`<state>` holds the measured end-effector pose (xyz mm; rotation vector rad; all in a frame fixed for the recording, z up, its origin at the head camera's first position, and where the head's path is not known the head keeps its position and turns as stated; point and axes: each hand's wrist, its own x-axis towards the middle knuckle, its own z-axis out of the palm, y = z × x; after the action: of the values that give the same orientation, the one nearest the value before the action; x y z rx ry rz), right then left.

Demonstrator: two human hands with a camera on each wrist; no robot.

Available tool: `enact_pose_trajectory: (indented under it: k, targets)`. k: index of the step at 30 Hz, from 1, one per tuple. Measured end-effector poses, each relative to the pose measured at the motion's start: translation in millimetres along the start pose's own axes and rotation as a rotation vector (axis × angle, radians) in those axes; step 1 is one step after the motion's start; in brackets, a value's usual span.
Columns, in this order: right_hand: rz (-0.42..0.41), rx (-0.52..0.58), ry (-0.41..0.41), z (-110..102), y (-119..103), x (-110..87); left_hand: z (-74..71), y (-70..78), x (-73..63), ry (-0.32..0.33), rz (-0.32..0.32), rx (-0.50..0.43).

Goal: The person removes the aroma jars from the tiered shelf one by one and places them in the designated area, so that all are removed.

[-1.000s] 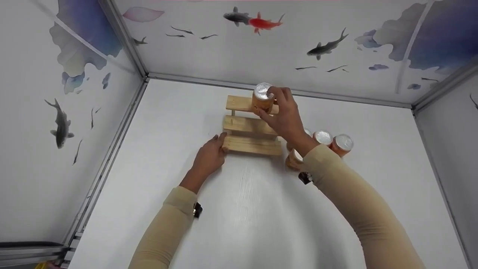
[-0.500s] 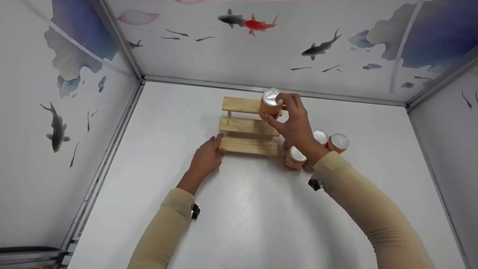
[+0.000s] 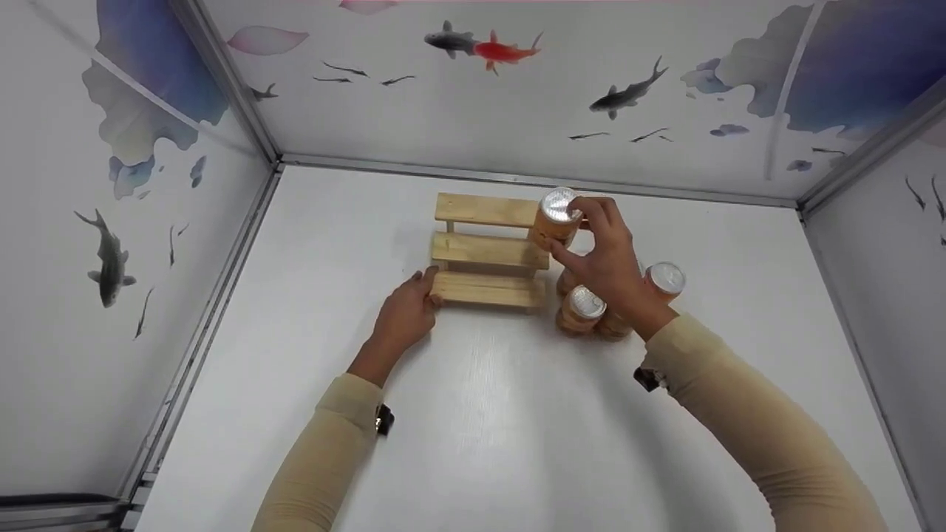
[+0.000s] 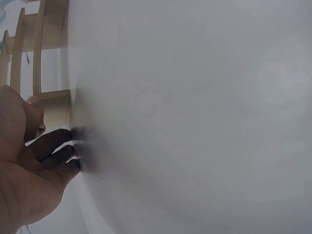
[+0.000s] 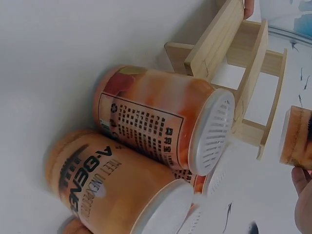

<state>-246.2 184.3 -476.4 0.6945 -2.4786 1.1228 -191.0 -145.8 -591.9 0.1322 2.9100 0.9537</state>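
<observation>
My right hand point(image 3: 610, 258) holds an orange can point(image 3: 554, 233) between thumb and fingers, by the right end of a three-step wooden rack point(image 3: 488, 249). Its lid is silvery-white. In the right wrist view the held can point(image 5: 295, 136) appears at the right edge. At the rack's left end, my left hand point(image 3: 405, 310) grips the lowest step; the left wrist view shows its thumb side against the wood point(image 4: 54, 105) and the other fingers lower, near the tabletop. Several similar cans point(image 3: 580, 314) stand right of the rack, partly hidden under my right hand and forearm. Slotted lids point(image 5: 214, 131) show up close.
A white tabletop point(image 3: 473, 414) lies under everything. Printed panels with fish point(image 3: 628, 96) enclose the back and sides, and a metal rail point(image 3: 414, 171) runs along the back edge. One can point(image 3: 667, 281) stands at the group's right side.
My right hand has carried the can rightward and slightly nearer, from over the top step to the rack's right end. The left hand keeps its place on the rack; the view has shifted slightly.
</observation>
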Motion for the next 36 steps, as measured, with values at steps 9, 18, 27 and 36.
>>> enact_pose_trajectory:
  k: [9, 18, 27, 36]
  targets:
    - [0.0, -0.04, 0.012, -16, 5, -13.6, -0.9, 1.0, -0.9, 0.005, 0.001, 0.012]
    - [-0.02, -0.06, 0.047, -27, 12, -23.9, -0.9, 3.4, -0.9, -0.002, -0.033, 0.015]
    - [0.017, -0.052, 0.049, -39, 18, -38.9, 0.3, 3.6, 0.5, 0.003, -0.025, 0.02]
    - [0.047, -0.062, 0.072, -51, 27, -55.8, 0.3, 2.2, -1.3, 0.006, -0.001, 0.029]
